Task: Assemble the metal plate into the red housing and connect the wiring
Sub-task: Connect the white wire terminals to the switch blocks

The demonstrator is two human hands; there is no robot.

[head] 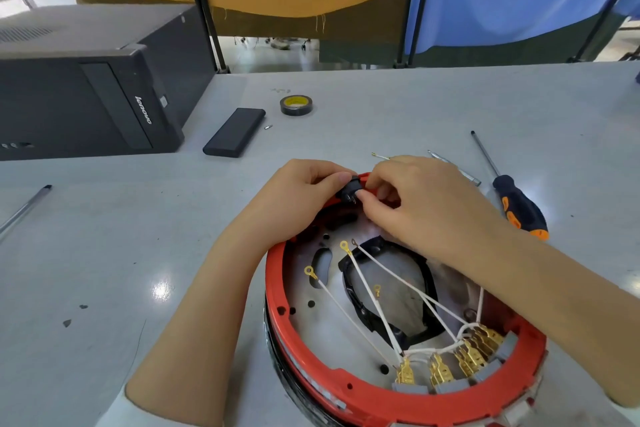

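The round red housing (313,376) lies on the table in front of me, open side up. A pale metal plate (320,317) with holes and a black-edged cutout sits inside it. Several white wires (349,314) with gold ring terminals run across the plate to gold spade connectors (440,373) at the near rim. At the far rim sits a small black switch (349,191). My left hand (301,194) and my right hand (415,198) both pinch it with their fingertips. The right hand hides the rim behind it.
An orange-and-black screwdriver (516,204) and a thin metal tool (453,166) lie right of my hands. A black tape roll (296,105), a flat black box (233,132) and a small screw (268,127) lie beyond. A black computer case (86,87) stands far left. A pen (24,210) lies at left.
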